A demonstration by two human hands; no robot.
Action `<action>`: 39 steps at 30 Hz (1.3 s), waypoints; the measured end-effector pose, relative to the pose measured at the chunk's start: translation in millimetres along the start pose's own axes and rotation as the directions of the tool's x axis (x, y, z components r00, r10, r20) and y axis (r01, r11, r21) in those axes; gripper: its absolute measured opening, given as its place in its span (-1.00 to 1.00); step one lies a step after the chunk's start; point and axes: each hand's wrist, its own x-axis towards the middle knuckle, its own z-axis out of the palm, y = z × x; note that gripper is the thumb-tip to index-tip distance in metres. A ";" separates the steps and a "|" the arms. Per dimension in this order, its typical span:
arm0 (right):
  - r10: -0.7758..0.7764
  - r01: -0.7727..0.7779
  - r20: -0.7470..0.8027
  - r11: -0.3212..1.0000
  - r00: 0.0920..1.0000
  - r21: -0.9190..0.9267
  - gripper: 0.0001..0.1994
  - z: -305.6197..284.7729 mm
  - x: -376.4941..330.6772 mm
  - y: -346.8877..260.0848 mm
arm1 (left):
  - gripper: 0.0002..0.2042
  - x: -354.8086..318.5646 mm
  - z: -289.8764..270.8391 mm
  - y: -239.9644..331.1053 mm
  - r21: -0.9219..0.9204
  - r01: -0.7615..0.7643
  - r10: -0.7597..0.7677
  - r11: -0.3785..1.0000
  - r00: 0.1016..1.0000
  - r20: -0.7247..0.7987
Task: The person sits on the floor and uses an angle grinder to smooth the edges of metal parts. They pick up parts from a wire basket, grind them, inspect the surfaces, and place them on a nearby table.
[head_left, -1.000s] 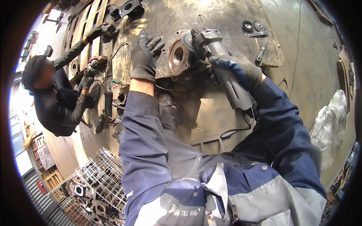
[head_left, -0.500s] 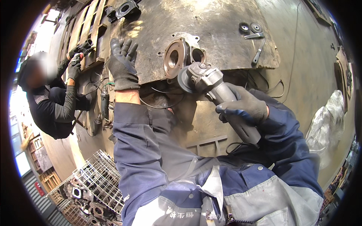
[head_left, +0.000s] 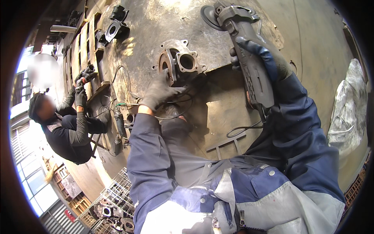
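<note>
My right hand, in a dark glove, is wrapped round the body of a grey angle grinder. The grinder is raised over the right part of the worktop, its round disc at the far end, clear of the metal part. At the near edge of the worktop my gloved left hand has its fingers on the round flange of a metal casting, with the thumb apart to the right. Round openings and bolt lugs show on the casting; some fingertips are hidden.
Dark cast parts lie at the worktop's far left, beside a wooden pallet. At left a crouching person holds a tool. Cables run near my left arm. A wire basket of metal parts stands lower left, a plastic sheet right.
The grinder has moved up and right, away from the casting. My left hand has come down and right from the air onto the casting, whose flange now faces another way.
</note>
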 end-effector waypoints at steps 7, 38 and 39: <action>-0.048 0.049 0.022 0.996 0.999 -0.076 -0.54 -2.5 2.3 -1.0 | -0.64 21.3 10.7 2.2 -0.476 0.075 -0.127 0.876 0.989 -0.077; 0.380 -0.326 0.143 0.897 0.914 -0.298 -0.45 40.9 1.9 47.5 | -0.13 26.5 -25.5 5.7 -0.920 0.343 -0.271 0.190 0.919 0.287; 0.388 -0.333 0.152 0.896 0.909 -0.294 -0.45 42.7 3.3 49.0 | -0.13 24.9 -26.0 6.9 -0.922 0.327 -0.268 0.206 0.925 0.268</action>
